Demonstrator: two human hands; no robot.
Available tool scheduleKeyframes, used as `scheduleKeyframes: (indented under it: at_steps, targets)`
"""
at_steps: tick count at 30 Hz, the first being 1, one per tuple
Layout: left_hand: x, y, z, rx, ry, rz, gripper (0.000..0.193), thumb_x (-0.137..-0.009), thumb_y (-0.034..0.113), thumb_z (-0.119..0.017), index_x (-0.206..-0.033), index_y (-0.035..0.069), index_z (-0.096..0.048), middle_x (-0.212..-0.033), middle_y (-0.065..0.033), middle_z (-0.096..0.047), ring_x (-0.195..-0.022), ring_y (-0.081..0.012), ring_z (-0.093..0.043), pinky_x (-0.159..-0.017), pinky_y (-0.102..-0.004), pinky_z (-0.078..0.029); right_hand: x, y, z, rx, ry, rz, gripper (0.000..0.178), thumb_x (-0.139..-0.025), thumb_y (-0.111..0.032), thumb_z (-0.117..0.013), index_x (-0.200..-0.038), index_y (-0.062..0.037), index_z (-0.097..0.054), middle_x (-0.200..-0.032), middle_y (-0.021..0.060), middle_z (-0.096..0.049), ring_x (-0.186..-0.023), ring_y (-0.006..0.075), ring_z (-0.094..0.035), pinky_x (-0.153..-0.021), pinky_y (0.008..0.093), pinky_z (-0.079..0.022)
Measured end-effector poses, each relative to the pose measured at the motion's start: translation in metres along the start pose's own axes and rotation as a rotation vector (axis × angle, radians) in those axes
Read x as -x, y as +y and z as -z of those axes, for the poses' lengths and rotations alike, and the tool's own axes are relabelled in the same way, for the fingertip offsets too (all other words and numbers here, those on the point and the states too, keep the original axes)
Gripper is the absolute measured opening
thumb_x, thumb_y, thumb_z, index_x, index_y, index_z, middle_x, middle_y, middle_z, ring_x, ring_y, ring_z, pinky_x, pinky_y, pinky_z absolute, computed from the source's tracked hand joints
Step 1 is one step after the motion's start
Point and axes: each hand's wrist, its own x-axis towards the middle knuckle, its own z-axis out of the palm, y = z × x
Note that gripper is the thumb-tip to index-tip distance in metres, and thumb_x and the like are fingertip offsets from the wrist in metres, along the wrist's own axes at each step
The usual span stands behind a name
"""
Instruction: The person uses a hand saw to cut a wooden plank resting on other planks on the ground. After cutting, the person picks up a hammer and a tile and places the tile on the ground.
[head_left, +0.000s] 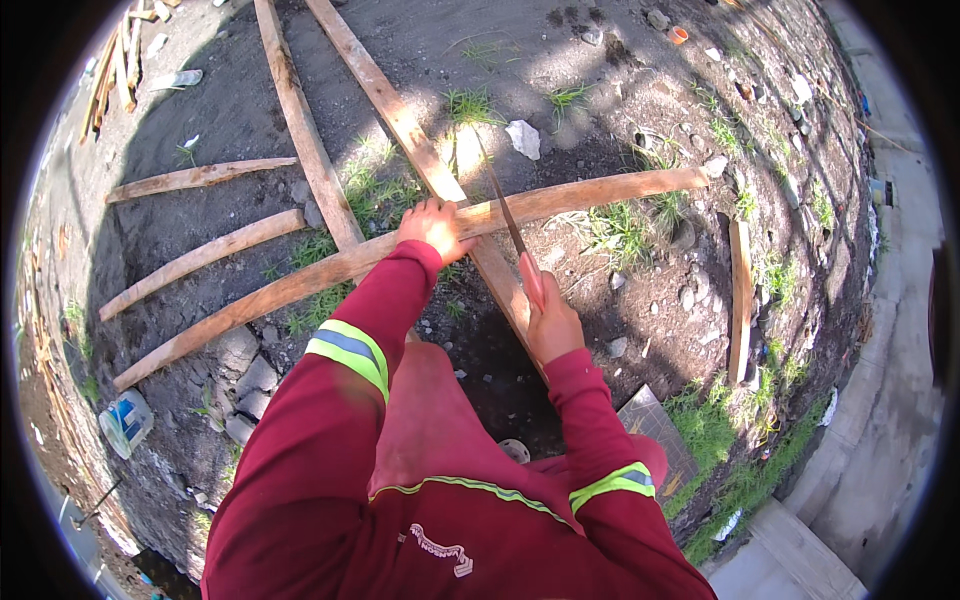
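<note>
A long wooden plank point(600, 192) lies crosswise in front of me, resting over two longer beams, the right-hand beam point(385, 95) and the left-hand beam point(300, 120). My left hand point(437, 230) grips the plank near where it crosses the right-hand beam, its fingers wrapped over the top. In my right hand point(553, 325) is the reddish handle of a handsaw point(507, 212). Its narrow blade points away from me and stands across the plank, just right of my left hand. I cannot tell how deep any cut goes.
Shorter wood pieces point(205, 260) lie at the left, and another short piece point(740, 300) at the right. A plastic jug point(125, 422), a whitish stone point(523, 139) and a flat tile point(660, 440) rest on the ground. A concrete path point(850, 440) runs along the right.
</note>
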Motion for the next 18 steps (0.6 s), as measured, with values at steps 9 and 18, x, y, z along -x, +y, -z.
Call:
scheduleKeyframes:
  at_steps: [9,18]
  targets:
    - [-0.003,-0.003,-0.004,-0.004,-0.003,0.012,0.066,-0.071,0.057,-0.07,-0.114,0.007,-0.061,-0.111,-0.0146,-0.06,-0.109,-0.0309,-0.057,-0.093,-0.0433,-0.043,0.076,-0.018,0.049,-0.007,-0.005,-0.031,0.057,-0.087,-0.007,-0.058,-0.14,-0.0092,-0.038,-0.09,0.0262,-0.065,-0.082,0.047,-0.063,-0.071,0.0537,-0.051]
    - [0.004,0.002,0.004,0.0,-0.047,0.016,0.068,-0.071,0.058,-0.071,-0.115,0.007,-0.061,-0.114,-0.0156,-0.059,-0.112,-0.0319,-0.056,-0.097,-0.0446,-0.042,0.007,-0.003,0.005,0.0,-0.001,0.006,0.049,-0.088,-0.01,-0.058,-0.134,-0.0096,-0.041,-0.089,0.0285,-0.064,-0.082,0.0473,-0.062,-0.068,0.0541,-0.05]
